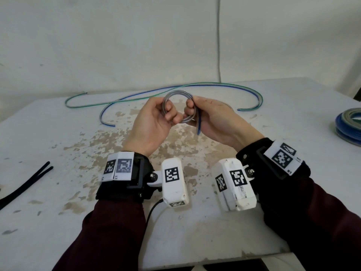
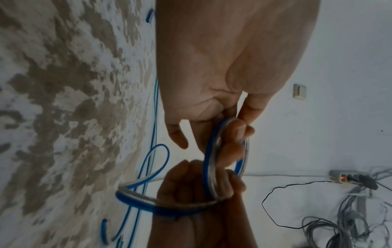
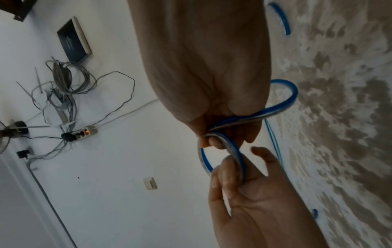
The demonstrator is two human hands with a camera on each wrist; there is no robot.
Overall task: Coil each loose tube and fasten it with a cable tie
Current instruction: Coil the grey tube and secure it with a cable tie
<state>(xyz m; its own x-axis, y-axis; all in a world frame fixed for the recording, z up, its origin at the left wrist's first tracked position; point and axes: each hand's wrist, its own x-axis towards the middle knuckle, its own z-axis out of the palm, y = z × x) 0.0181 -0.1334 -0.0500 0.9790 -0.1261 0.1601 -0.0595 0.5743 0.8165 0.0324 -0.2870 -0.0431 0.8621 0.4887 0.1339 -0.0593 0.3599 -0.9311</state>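
Coil (image 1: 178, 106) of clear, blue-striped tube sits mid-frame above the bench (image 1: 273, 192), held between both hands. The left hand (image 1: 154, 118) pinches its left side and the right hand (image 1: 213, 118) clamps the right, where a short free end hangs down. Ties (image 1: 25, 184) lie at the lower left edge, nearer the left hand, so that hand would likely fetch one. Two loose tubes (image 1: 156, 94) stretch across the bench behind; finished coils (image 1: 349, 124) sit far right.
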